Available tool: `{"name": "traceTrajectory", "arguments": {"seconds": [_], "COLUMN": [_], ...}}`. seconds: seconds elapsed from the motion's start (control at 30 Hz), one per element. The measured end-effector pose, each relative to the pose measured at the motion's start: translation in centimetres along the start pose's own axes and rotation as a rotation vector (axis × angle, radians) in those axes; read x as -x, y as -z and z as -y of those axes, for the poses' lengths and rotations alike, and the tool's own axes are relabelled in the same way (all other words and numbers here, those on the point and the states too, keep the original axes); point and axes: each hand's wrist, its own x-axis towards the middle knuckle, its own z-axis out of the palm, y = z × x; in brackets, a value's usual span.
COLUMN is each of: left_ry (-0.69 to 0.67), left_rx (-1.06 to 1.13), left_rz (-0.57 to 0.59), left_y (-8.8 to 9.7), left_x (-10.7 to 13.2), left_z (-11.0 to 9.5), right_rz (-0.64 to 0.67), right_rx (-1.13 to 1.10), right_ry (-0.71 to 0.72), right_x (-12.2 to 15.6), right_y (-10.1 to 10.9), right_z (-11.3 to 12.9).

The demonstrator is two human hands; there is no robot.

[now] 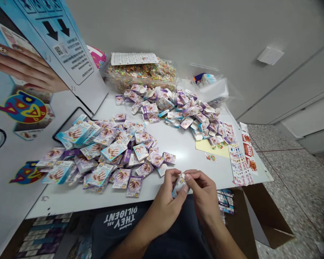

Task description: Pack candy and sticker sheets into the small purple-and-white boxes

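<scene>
My left hand [167, 198] is wrapped round a small white and blue cardboard box [178, 185], held just over the table's front edge. At the top end of this box, the fingers and thumb of my right hand [205, 189] are pinched on what looks like its flap. To the left lies a heap of small purple and blue boxes [115, 148] with hands printed on them, most of them closed. Further back is a second pile of small boxes [187, 113], several with open flaps. A little bag of coloured beads [211, 157] lies beyond my hands.
A clear tub of coloured bead bags [140, 77] stands at the back. Sticker sheets [235, 154] and a yellow paper [212, 146] lie on the right. A large printed display box [51, 61] borders the left. An open carton [267, 216] sits below the right edge.
</scene>
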Motion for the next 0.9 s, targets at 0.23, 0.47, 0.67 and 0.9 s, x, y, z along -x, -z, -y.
{"name": "traceTrajectory", "arguments": {"seconds": [0.23, 0.47, 0.67, 0.9], "left_ry": [-0.356, -0.319, -0.353, -0.662], "left_rx": [-0.362, -0.173, -0.102, -0.306], "left_rz": [-0.157, -0.177, -0.076, -0.059], "left_y": [-0.3, 0.4, 0.9, 1.1], "left_x": [-0.6, -0.8, -0.4, -0.6], "left_z": [1.6, 0.7, 0.2, 0.9], "right_rz": [-0.09, 0.231, 0.392, 0.198], "right_rx": [0.003, 0.064, 0.063, 0.192], "right_ry": [-0.029, -0.016, -0.007, 0.091], "right_x": [-1.4, -0.6, 0.6, 1.6], "right_y": [0.7, 0.5, 1.0, -0.8], "right_z": [0.2, 2.4, 3.0, 4.2]}}
